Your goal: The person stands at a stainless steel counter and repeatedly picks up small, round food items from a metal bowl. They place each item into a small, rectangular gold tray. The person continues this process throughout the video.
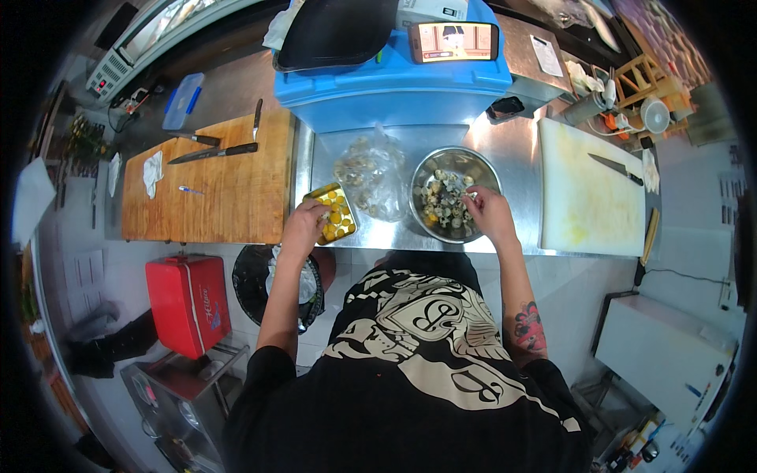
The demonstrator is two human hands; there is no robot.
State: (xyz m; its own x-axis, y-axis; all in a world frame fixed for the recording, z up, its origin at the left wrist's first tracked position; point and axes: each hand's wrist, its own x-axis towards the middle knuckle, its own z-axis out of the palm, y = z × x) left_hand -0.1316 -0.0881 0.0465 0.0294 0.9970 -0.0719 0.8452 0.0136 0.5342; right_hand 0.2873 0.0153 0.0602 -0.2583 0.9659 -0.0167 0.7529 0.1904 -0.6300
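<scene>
My left hand is at the left side of a small shallow metal tray, its fingertips over the tray. Several round yellow yolks, quail-sized, lie in the tray. A small pale bit, perhaps eggshell, shows by those fingertips, but the grip is unclear. Over the right part of a steel mixing bowl is my right hand, fingers bent close together. Speckled quail eggshells fill the bottom of the bowl; whether the fingers hold one is too small to tell. Between tray and bowl rests a clear plastic bag of speckled quail eggs.
Left is a wooden cutting board with knives; right, a white cutting board with another knife. A blue cooler box stands behind, bearing a phone and black tray. A lined bin stands below left.
</scene>
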